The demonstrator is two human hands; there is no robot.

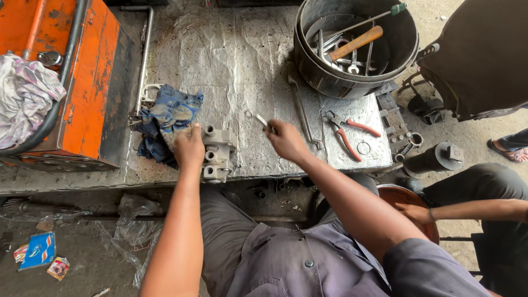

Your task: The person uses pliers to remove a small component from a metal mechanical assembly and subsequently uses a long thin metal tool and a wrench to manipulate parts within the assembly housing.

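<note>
My left hand (190, 147) rests on a grey cast-metal valve block (218, 154) with several round ports, holding it at the front edge of a silvery metal-covered bench (236, 60). My right hand (285, 138) pinches a small shiny metal piece (262, 121) just right of the block. A small metal ring (248, 114) lies on the bench beside that piece. A dirty blue rag (168, 118) lies against the block's left side.
Red-handled pliers (347, 132), a ring (363, 147) and a long wrench (303, 113) lie to the right. A black bucket (330, 77) holds tools at back right. An orange machine (82, 82) stands left. Another person's hand (415, 212) rests on a round seat at right.
</note>
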